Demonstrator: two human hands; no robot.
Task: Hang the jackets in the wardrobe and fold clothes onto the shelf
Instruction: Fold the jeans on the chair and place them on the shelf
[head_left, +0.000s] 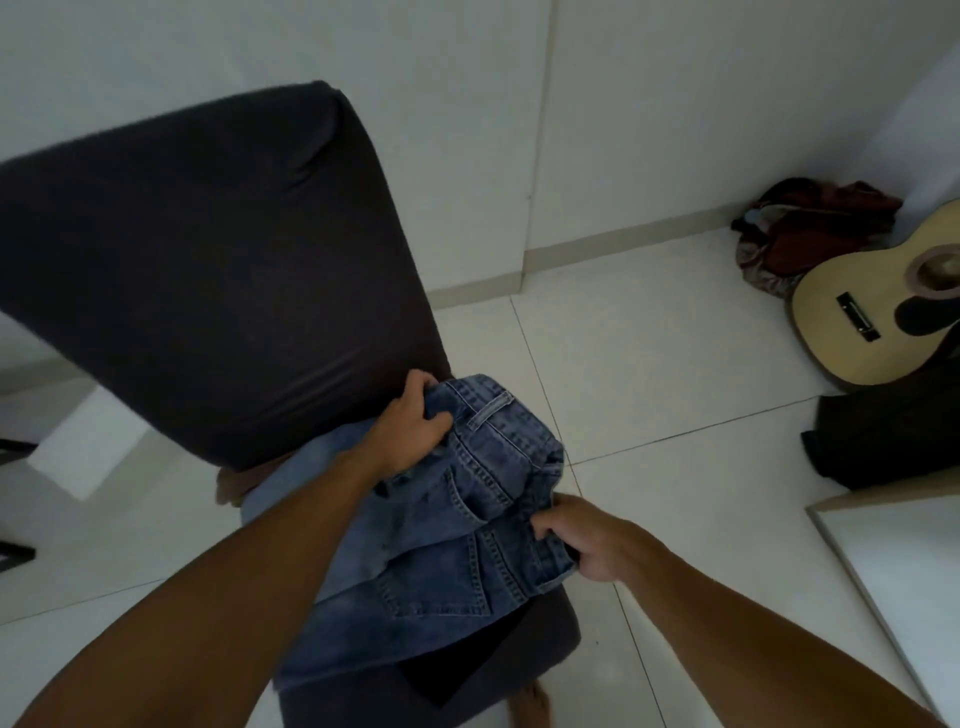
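Seen from my head camera, my left hand (410, 422) grips the waistband of a pair of blue jeans (447, 525) near the belt loop, fingers curled into the denim, while my right hand (592, 540) pinches the waistband's other end. The jeans lie bunched over the seat of a dark covered chair (218, 270), and an acoustic guitar (852, 317) leans in the corner beside a reddish bag (810, 218).
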